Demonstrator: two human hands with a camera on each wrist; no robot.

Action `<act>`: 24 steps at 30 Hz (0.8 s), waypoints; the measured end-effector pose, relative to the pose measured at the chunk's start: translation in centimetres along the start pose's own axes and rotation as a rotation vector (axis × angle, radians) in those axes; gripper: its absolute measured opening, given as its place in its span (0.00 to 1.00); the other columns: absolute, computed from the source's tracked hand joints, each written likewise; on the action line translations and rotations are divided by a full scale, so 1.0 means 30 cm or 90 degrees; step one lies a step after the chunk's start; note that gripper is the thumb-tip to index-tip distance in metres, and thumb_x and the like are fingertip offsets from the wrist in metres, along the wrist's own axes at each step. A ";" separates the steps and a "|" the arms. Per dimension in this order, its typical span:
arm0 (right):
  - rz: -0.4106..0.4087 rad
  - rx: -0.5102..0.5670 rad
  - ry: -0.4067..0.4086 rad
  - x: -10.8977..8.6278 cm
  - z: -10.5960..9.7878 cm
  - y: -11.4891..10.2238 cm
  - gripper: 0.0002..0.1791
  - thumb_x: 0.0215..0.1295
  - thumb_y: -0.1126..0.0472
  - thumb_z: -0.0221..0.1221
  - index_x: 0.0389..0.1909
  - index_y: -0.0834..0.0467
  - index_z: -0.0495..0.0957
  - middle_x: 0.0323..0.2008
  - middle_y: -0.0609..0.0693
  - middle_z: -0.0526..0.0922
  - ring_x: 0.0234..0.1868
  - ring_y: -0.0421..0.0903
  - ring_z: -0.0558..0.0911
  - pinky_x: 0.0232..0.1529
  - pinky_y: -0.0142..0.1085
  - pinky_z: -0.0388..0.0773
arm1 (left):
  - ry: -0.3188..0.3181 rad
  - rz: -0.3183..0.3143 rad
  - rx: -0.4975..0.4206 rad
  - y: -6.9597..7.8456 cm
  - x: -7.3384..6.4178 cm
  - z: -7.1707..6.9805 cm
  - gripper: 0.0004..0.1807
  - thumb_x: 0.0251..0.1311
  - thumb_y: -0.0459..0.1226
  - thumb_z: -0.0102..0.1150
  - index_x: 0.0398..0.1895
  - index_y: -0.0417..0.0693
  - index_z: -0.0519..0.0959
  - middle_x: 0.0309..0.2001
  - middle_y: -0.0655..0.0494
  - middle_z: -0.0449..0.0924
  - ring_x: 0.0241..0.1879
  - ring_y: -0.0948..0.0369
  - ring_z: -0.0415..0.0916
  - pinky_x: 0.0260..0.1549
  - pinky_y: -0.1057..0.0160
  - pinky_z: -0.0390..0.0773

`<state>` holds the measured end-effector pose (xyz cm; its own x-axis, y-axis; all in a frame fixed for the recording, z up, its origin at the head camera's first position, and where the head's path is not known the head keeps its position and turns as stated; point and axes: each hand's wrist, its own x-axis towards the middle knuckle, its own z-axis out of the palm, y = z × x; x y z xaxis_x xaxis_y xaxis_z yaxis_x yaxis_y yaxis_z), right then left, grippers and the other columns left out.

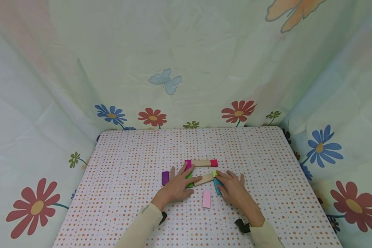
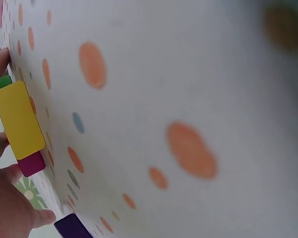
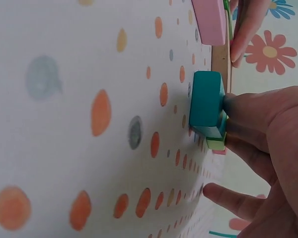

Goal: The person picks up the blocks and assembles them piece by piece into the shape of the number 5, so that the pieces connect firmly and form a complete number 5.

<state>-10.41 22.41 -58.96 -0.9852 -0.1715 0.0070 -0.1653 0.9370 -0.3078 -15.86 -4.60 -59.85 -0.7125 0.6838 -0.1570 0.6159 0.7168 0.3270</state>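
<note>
My left hand (image 1: 176, 186) lies with spread, fairly straight fingers over a magenta block (image 1: 188, 164) and a green block (image 1: 189, 180). A yellow block (image 2: 20, 120) under this hand shows in the left wrist view, with the hand hiding it from the head camera. My right hand (image 1: 234, 190) rests its fingertips on a teal block (image 3: 206, 99) and a lime block (image 1: 215, 173) at its far end. Between the hands a natural wood block (image 1: 204, 179) runs from the green block to the lime one, the left index finger or thumb at its left end.
A second wood block (image 1: 201, 163) lies farther back, from the magenta block to a red block (image 1: 214, 163). Nearer me lies a pink block (image 1: 206, 199); a purple block (image 1: 165, 178) is left of the left hand. All are on the dotted tabletop (image 1: 127, 155), before a flowered curtain (image 1: 204, 69).
</note>
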 end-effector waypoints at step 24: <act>-0.012 0.031 0.009 -0.004 0.008 0.016 0.25 0.74 0.54 0.66 0.69 0.56 0.80 0.75 0.54 0.76 0.74 0.71 0.72 0.63 0.86 0.59 | 0.175 0.139 -0.032 0.152 -0.046 0.055 0.26 0.75 0.50 0.62 0.72 0.56 0.77 0.71 0.52 0.77 0.65 0.57 0.73 0.64 0.56 0.80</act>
<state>-10.35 22.80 -59.33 -0.9825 -0.1845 0.0274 -0.1821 0.9175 -0.3535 -11.52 -2.05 -59.68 -0.6340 0.7529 0.1767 0.7514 0.5456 0.3712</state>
